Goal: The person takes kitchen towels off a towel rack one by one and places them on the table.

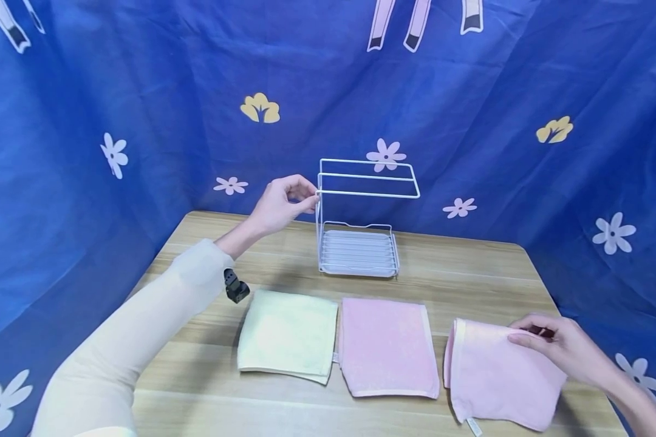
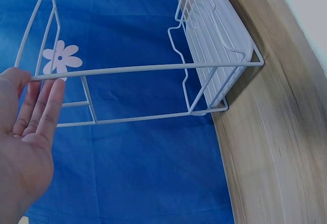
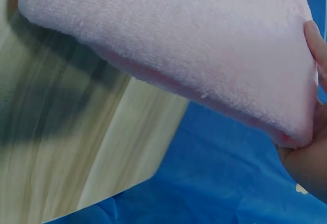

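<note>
At the back of the table stands a white wire rack (image 1: 361, 195) with a slatted tray base and open bars on top. My left hand (image 1: 285, 203) pinches its upper left corner between thumb and fingers, and the left wrist view shows the fingertips on the wire (image 2: 153, 69). On the right, my right hand (image 1: 560, 347) grips the top edge of a folded pink towel (image 1: 503, 376), thumb on the near face. That towel hangs tilted over the table with a small white tag at its bottom; its fluffy surface (image 3: 173, 35) fills much of the right wrist view.
A folded pale green towel (image 1: 288, 335) and a second folded pink towel (image 1: 388, 347) lie side by side in front of the rack. The wooden table (image 1: 197, 388) meets a blue patterned cloth (image 1: 158, 121) behind and at both sides.
</note>
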{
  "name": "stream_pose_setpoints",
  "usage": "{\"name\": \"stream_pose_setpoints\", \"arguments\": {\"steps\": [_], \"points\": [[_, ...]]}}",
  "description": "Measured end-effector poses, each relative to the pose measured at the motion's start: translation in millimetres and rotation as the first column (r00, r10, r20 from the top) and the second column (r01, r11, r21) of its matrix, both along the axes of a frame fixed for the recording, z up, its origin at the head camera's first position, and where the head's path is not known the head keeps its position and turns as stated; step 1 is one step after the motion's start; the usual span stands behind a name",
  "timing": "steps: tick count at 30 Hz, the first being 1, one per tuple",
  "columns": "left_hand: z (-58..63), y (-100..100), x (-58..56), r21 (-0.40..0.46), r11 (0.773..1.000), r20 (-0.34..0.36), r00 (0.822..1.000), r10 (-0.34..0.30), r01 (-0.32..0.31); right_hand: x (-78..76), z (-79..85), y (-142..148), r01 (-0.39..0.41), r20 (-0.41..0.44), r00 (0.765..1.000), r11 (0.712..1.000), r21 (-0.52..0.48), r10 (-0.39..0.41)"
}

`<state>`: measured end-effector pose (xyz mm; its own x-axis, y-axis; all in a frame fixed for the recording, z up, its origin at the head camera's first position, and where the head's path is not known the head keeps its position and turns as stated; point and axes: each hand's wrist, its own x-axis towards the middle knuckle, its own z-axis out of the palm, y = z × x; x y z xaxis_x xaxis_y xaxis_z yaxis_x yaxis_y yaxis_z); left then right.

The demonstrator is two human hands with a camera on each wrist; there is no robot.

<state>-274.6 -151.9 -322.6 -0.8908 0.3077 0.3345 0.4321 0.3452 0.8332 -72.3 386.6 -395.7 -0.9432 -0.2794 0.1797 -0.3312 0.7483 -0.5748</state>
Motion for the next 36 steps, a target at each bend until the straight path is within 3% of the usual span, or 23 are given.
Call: {"name": "stream_pose_setpoints", "arguments": {"steps": [11, 23, 36], "points": [[0.0, 2, -0.9, -0.008, 1.0, -0.006, 1.0, -0.001, 0.001, -31.3, -20.4, -2, -0.048, 0.013, 0.999, 0.999, -0.015, 0.048], [-0.4, 0, 1.7, -0.003, 1.0, 0.002, 1.0, 0.015, -0.015, -57.7, -44.4, 1, -0.044, 0.095, 0.995, 0.999, 0.0, 0.043], [0.5, 0, 1.0, -0.002, 1.0, -0.003, 1.0, 0.022, -0.022, -81.8, -58.4, 9, -0.083, 0.167, 0.983, 0.996, 0.009, 0.08]]}}
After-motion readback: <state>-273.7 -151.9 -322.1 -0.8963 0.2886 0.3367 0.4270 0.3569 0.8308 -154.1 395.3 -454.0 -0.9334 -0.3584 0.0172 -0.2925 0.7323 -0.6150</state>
